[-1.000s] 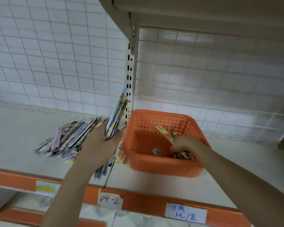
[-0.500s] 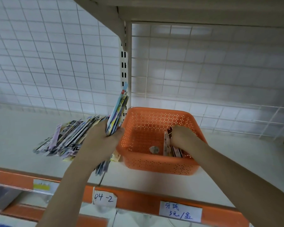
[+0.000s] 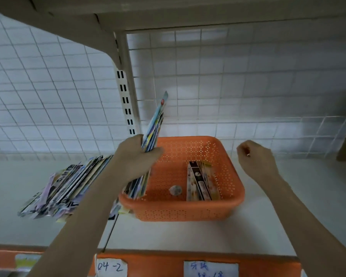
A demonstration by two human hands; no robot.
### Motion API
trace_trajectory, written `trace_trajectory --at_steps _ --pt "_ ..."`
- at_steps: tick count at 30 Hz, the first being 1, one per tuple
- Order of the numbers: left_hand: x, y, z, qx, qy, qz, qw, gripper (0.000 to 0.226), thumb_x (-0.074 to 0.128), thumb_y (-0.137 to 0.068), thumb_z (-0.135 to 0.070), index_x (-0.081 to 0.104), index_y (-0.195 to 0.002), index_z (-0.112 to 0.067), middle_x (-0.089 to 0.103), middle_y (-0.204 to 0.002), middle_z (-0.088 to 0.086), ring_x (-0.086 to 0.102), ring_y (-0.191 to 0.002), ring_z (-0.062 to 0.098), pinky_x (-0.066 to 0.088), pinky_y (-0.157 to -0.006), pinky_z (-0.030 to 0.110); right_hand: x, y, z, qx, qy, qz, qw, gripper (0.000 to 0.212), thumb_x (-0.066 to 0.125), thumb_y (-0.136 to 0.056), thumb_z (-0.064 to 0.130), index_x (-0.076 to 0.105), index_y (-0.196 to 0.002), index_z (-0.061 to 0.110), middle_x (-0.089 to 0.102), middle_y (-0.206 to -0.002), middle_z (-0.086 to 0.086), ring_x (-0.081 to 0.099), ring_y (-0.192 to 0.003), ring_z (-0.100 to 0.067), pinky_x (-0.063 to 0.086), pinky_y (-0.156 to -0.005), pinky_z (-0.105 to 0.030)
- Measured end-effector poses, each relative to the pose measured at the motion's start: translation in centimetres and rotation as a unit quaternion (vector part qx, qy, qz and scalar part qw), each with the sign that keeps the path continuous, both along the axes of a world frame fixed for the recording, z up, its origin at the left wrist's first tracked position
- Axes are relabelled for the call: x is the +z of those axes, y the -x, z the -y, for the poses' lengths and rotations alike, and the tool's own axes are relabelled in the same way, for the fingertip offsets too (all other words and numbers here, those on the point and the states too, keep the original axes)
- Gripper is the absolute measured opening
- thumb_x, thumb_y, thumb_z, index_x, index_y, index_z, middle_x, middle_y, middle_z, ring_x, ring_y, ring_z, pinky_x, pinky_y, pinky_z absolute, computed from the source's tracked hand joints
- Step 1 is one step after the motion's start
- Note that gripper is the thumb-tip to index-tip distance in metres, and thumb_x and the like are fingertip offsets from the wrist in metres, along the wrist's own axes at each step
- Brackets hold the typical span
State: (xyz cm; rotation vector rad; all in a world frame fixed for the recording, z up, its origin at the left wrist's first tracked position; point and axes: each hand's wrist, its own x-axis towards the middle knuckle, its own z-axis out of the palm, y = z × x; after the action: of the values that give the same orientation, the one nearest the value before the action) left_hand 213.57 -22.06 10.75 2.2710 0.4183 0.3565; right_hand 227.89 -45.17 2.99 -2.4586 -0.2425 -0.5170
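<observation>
Two labels (image 3: pixel 210 268) below the orange basket (image 3: pixel 188 212), cut off by frame. In basket: few flat packs (image 3: pixel 200 182) on edge, one small round blurry thing (image 3: pixel 175 190). Left hand (image 3: pixel 136 158) grips pack bundle (image 3: pixel 155 124) over basket's left rim; right hand (image 3: pixel 256 158) beside its right rim, fingers curled, empty.
</observation>
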Motion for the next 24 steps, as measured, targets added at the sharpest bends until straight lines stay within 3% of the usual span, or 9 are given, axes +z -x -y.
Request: trace_trajectory --at_steps 3,5,6,9,14,17,20,24 --pt "-0.3 -3.3 0.0 -0.006 0.034 -0.027 0.999 0.024 0.06 -0.084 -0.023 0.062 -0.088 0.001 0.069 -0.085 0.025 0.068 -0.078 0.038 0.056 -0.08 0.051 -4.1 -0.4 1.5 -0.038 0.042 -0.058 0.997 0.023 0.042 -0.096 0.017 0.06 -0.098 0.004 0.065 -0.1 -0.017 0.058 -0.091 -0.032 0.039 -0.07 -0.031" --pt "-1.2 -5.3 0.0 -0.004 0.041 -0.07 0.997 0.013 0.057 -0.083 -0.021 0.057 -0.081 -0.009 0.068 -0.085 0.025 0.065 -0.075 0.036 0.055 -0.078 0.047 -6.4 -0.4 1.5 -0.024 0.077 -0.103 0.991 0.026 0.042 -0.097 0.021 0.057 -0.112 0.007 0.059 -0.115 -0.015 0.052 -0.11 -0.032 0.042 -0.082 -0.034" --pt "-1.8 -6.1 0.0 -0.001 0.017 -0.099 0.995 0.012 0.057 -0.083 -0.022 0.052 -0.079 -0.012 0.064 -0.081 0.023 0.062 -0.069 0.034 0.055 -0.069 0.04 -7.3 -0.4 1.4 -0.011 0.101 -0.118 0.988 0.029 0.042 -0.097 0.023 0.054 -0.119 0.01 0.055 -0.122 -0.012 0.047 -0.117 -0.029 0.041 -0.09 -0.034" --pt "-3.9 -7.3 0.2 -0.005 -0.111 -0.212 0.971 0.026 0.053 -0.086 -0.021 0.041 -0.065 -0.013 0.042 -0.061 0.005 0.04 -0.05 0.017 0.032 -0.046 0.024 -8.5 -0.9 1.0 0.024 0.164 -0.101 0.981 0.035 0.044 -0.092 0.026 0.052 -0.125 0.017 0.051 -0.13 -0.003 0.041 -0.122 -0.023 0.038 -0.099 -0.031" --pt "-6.4 -7.3 -0.4 -0.031 -0.201 -0.341 0.918 0.027 0.049 -0.091 -0.028 0.048 -0.072 -0.007 0.038 -0.063 0.002 0.036 -0.051 0.012 0.031 -0.048 0.022 -8.3 -0.7 0.6 0.016 0.173 -0.091 0.981 0.033 0.045 -0.092 0.025 0.053 -0.122 0.015 0.052 -0.129 -0.003 0.042 -0.123 -0.021 0.039 -0.097 -0.03" --pt "-6.4 -6.9 -0.4 -0.049 -0.223 -0.353 0.907 0.037 0.052 -0.092 -0.041 0.058 -0.094 -0.004 0.043 -0.067 0.002 0.045 -0.06 0.013 0.039 -0.061 0.023 -8.2 -0.7 0.6 0.015 0.171 -0.089 0.981 0.031 0.045 -0.092 0.024 0.054 -0.121 0.015 0.053 -0.128 -0.002 0.042 -0.122 -0.021 0.039 -0.097 -0.029" --pt "-6.2 -6.7 -0.4 -0.042 -0.28 -0.326 0.902 0.043 0.058 -0.087 -0.046 0.049 -0.066 -0.01 0.04 -0.059 0.002 0.04 -0.054 0.013 0.03 -0.049 0.022 -8.0 -0.6 0.6 0.013 0.164 -0.088 0.982 0.029 0.044 -0.092 0.023 0.054 -0.118 0.014 0.053 -0.126 -0.002 0.043 -0.121 -0.021 0.04 -0.095 -0.03" --pt "-6.6 -6.4 -0.4 0.004 -0.323 -0.304 0.896 0.027 0.064 -0.079 -0.031 0.05 -0.066 -0.011 0.05 -0.063 0.0 0.048 -0.058 0.015 0.035 -0.05 0.024 -8.0 -0.4 0.7 0.015 0.158 -0.09 0.983 0.028 0.043 -0.093 0.022 0.056 -0.116 0.014 0.055 -0.124 -0.001 0.043 -0.12 -0.02 0.04 -0.094 -0.03"
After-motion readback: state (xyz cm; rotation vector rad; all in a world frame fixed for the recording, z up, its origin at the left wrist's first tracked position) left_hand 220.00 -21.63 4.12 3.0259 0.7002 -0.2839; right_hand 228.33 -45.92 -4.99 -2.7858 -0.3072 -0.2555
